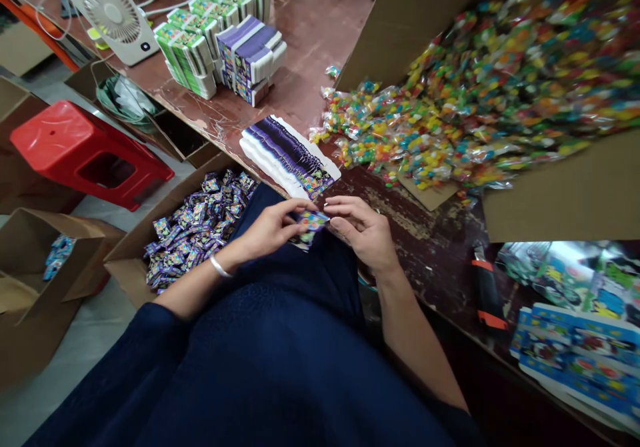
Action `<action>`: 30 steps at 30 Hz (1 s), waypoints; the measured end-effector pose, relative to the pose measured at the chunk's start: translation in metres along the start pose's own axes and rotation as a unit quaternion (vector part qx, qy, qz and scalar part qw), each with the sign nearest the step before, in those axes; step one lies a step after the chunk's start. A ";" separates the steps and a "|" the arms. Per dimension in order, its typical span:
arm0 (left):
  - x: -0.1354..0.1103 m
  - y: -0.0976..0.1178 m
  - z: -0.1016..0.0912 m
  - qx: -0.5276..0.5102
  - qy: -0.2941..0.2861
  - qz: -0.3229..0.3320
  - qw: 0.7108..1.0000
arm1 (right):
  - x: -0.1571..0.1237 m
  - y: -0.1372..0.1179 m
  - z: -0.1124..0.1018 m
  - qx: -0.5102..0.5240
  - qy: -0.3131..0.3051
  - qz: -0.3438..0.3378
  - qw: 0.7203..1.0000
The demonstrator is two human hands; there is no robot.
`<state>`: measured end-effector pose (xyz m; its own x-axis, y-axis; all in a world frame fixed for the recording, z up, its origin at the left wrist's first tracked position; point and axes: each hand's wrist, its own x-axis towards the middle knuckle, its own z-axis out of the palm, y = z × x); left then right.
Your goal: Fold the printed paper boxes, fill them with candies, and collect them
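My left hand (274, 228) pinches a small printed candy box (314, 220), purple with colourful candy pictures, between thumb and fingers above my lap. My right hand (367, 233) is at the box's right end, its thumb and forefinger apart with a gap between them; whether the thumb touches the box I cannot tell. Just beyond my hands, a fanned row of flat purple boxes (287, 153) lies at the table edge. Left of my lap, a carton (131, 260) holds a heap of filled small purple boxes (200, 223).
Clear-wrapped colourful candies (425, 133) spill from a large carton (560, 193) onto the table. Banded purple stacks (250, 53) and green stacks (187, 60) stand near a white fan (113, 13). A utility knife (489, 290) and blue printed cards (575, 353) lie right. A red stool (90, 153) stands left.
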<state>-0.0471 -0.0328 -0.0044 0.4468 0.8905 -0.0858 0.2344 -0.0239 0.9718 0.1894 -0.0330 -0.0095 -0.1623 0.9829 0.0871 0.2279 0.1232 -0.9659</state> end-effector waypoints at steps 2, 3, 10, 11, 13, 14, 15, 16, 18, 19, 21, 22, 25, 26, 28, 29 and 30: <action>-0.018 -0.006 -0.040 0.179 -0.004 -0.004 0.984 | 0.010 0.014 -0.007 -0.028 0.026 0.033 0.999; -0.030 -0.011 -0.062 0.283 0.003 -0.021 0.959 | 0.017 0.023 -0.012 -0.048 0.055 0.049 0.996; -0.055 -0.031 -0.126 0.593 0.007 -0.126 0.795 | 0.080 0.067 -0.025 -0.268 0.090 0.021 0.959; -0.042 -0.031 -0.116 0.582 0.025 -0.076 0.809 | 0.087 0.067 -0.023 -0.291 0.088 0.020 0.953; -0.007 -0.030 -0.088 0.526 0.065 0.028 0.847 | 0.095 0.066 -0.018 -0.331 0.084 0.023 0.940; 0.012 -0.029 -0.073 0.503 0.081 0.069 0.857 | 0.097 0.064 -0.016 -0.346 0.080 0.023 0.934; 0.030 -0.029 -0.059 0.489 0.093 0.100 0.861 | 0.098 0.063 -0.014 -0.356 0.076 0.020 0.931; 0.047 -0.030 -0.046 0.481 0.095 0.119 0.864 | 0.097 0.061 -0.013 -0.359 0.072 0.015 0.930; 0.071 -0.032 -0.028 0.469 0.085 0.133 0.869 | 0.092 0.059 -0.012 -0.345 0.070 -0.001 0.936; 0.078 -0.034 -0.023 0.464 0.081 0.129 0.872 | 0.089 0.059 -0.012 -0.333 0.074 -0.009 0.940; 0.084 -0.038 -0.018 0.455 0.085 0.113 0.879 | 0.081 0.058 -0.011 -0.305 0.083 -0.020 0.949; 0.084 -0.040 -0.017 0.452 0.093 0.106 0.881 | 0.078 0.058 -0.010 -0.290 0.086 -0.023 0.953; 0.080 -0.042 -0.016 0.446 0.111 0.093 0.883 | 0.074 0.058 -0.006 -0.258 0.103 -0.017 0.960; 0.079 -0.042 -0.015 0.445 0.113 0.090 0.884 | 0.074 0.058 -0.004 -0.259 0.116 -0.009 0.959; 0.078 -0.043 -0.014 0.441 0.116 0.085 0.886 | 0.076 0.059 -0.002 -0.278 0.128 0.007 0.952; 0.078 -0.044 -0.013 0.439 0.119 0.085 0.886 | 0.077 0.058 -0.001 -0.289 0.126 0.010 0.949; 0.079 -0.045 -0.013 0.438 0.124 0.087 0.886 | 0.078 0.058 0.000 -0.298 0.120 0.009 0.947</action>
<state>-0.0333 0.0441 -0.0520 0.3645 0.9084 0.2048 0.8092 -0.4178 0.4132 0.1899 0.0511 -0.0588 0.0534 0.9797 0.1930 0.7413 0.0907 -0.6650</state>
